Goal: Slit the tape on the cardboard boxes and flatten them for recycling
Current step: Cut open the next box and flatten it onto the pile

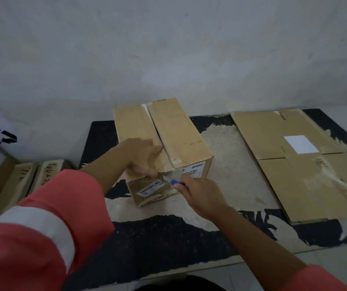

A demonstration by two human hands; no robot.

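A brown cardboard box (174, 131) stands upright on a worn black mat (157, 238), its top flaps closed with a seam down the middle and tape over the near edge. My left hand (145, 156) lies flat on the top's near left part, thumb hooked over the front edge. My right hand (199, 194) holds a blue-handled cutter (175, 182) whose tip touches the tape on the box's front face, beside the barcode labels.
A flattened cardboard box (294, 164) with a white label lies on the mat's right side. At the left, several more cartons (11, 185) stand on the floor beside the mat. A grey wall rises directly behind the box.
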